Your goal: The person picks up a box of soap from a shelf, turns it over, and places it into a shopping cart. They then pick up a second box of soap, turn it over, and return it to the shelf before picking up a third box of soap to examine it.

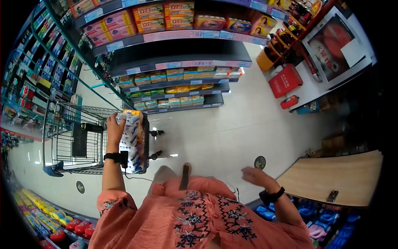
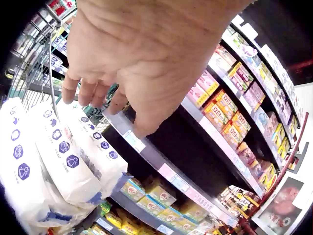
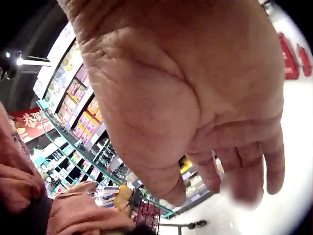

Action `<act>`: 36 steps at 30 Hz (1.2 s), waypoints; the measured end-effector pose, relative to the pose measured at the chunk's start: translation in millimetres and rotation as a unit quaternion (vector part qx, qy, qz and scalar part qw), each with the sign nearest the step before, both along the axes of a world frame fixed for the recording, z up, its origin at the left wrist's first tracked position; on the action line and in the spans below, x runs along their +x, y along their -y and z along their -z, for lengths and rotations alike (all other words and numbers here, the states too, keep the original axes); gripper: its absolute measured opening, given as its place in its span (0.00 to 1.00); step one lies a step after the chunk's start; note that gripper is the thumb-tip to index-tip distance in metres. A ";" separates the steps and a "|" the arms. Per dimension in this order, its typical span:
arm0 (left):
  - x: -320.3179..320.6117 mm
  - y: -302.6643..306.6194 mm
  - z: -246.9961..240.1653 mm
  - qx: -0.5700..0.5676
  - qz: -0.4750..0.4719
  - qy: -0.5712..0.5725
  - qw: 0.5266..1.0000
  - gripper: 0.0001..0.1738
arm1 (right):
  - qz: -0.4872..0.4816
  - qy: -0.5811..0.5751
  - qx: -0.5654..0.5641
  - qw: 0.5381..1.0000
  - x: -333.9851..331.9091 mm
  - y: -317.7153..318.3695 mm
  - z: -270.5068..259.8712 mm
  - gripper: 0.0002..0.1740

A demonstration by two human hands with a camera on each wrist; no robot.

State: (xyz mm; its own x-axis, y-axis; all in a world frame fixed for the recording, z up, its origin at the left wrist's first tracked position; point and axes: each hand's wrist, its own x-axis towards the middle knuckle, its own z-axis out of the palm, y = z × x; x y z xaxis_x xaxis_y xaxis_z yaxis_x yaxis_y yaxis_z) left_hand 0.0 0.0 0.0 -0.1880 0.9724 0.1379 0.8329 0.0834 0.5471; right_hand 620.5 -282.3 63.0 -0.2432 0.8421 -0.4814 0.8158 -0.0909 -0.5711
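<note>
My left hand (image 1: 115, 128) is over the end of a wire shopping cart (image 1: 93, 108), at the edge of a stack of white packs with blue marks (image 1: 132, 143). In the left wrist view that hand (image 2: 132, 63) has its fingers extended and nothing held, beside the plastic-wrapped white packs (image 2: 68, 156). A yellow-orange package (image 1: 133, 112) lies at the far end of the stack. On the other side, my right hand (image 1: 260, 176) hangs in the air above the floor with relaxed, empty fingers; the right wrist view shows its palm (image 3: 195, 98).
Ahead stands a shelf unit (image 1: 182, 66) with boxed and bagged goods. At the right are a red box (image 1: 286, 81) and a white table (image 1: 309, 89), and nearer a wooden tabletop (image 1: 331, 178). Shelves with bottles (image 1: 58, 213) line the near left.
</note>
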 end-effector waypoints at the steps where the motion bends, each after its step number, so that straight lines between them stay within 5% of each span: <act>1: -9.9 -5.9 -3.8 -0.011 -0.013 0.005 1.000 0.32 | 0.077 -0.024 -0.018 0.997 -11.4 -20.8 -3.4 0.21; 2: -26.3 -15.5 3.9 0.017 0.001 -0.037 0.999 0.33 | 0.066 -0.027 0.039 0.997 -25.6 -43.8 -12.6 0.21; 3: 22.5 14.2 40.2 -0.015 -0.013 0.007 1.000 0.33 | 0.096 0.011 0.020 0.995 6.7 -38.1 -55.9 0.21; 5: 2.4 2.0 29.8 -0.013 -0.022 0.023 0.999 0.34 | 0.130 -0.141 0.044 0.980 -22.7 -80.7 -47.0 0.23; 7: -16.4 -4.2 28.7 -0.027 -0.020 0.031 0.999 0.35 | 0.102 -0.139 0.054 0.984 -53.7 -123.5 -44.0 0.23; 19: -21.1 22.1 5.7 0.027 -0.130 0.105 0.986 0.34 | -0.197 -0.212 0.057 0.955 -271.9 -329.7 -13.0 0.29; 25: -0.4 39.6 -25.5 -0.056 -0.167 0.164 0.971 0.35 | -0.304 -0.181 0.046 0.934 -362.3 -365.6 18.9 0.40; 28: -3.6 29.6 -1.5 -0.042 -0.169 0.170 0.970 0.34 | -0.324 -0.154 0.054 0.932 -391.4 -370.0 38.1 0.46; 36: 3.3 9.2 18.8 -0.033 -0.170 0.087 0.981 0.23 | -0.321 -0.131 0.016 0.938 -418.7 -380.4 56.7 0.43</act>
State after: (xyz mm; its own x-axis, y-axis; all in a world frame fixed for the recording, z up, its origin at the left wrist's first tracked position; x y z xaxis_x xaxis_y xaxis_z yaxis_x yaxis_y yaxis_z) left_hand 3.3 -9.2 -18.8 -0.5174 0.8556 0.0139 0.6459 0.3798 0.6622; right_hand 201.8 98.2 6.4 -0.8113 0.4949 -0.3113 0.5279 0.3910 -0.7540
